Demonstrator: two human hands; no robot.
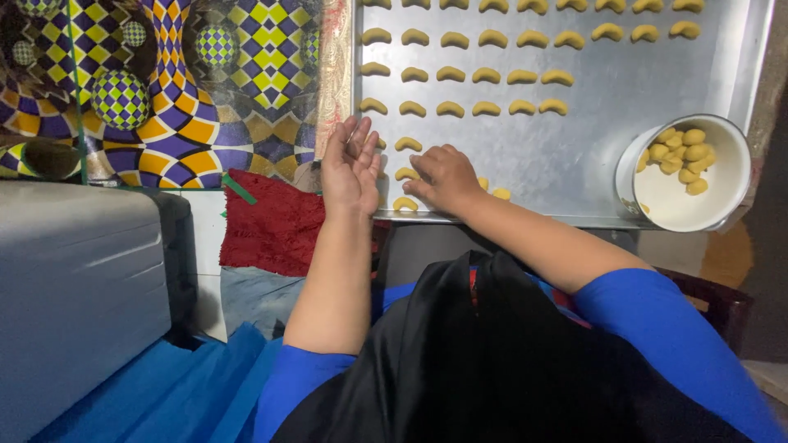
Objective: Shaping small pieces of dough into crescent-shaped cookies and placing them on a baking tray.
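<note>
Fingers [427, 164] of the right hand [443, 179] curl down together onto the metal tray [607, 139] near its front edge, pressing at a small yellow dough crescent [405, 174] that lies just beside the fingertips; whether they actually pinch it, I cannot tell, since the knuckles hide the tips. Beside it, the left hand [351, 168] stands on its edge at the tray's front left corner, palm turned inward, fingers straight and loosely apart, holding nothing.

Shaped crescents fill the far part of the tray in neat rows [484, 78] (four full rows show, the farthest cut off by the frame). Nearer the front edge, only a short start of a column lies at the left: one crescent [408, 144] beyond the hands, another [405, 203] right at the front rim, and a bit of dough [501, 194] peeking out past the right wrist. Most of the tray's near right stretch is bare metal.

A white bowl [706, 209] sits on the tray's front right corner, with a small heap of unshaped dough balls [681, 152] in it, so by my judgement the laying-out is more than half done, with a handful of pieces left to form and place.

Left of the tray lies a red cloth [271, 221] on a patterned mat [164, 82].
</note>
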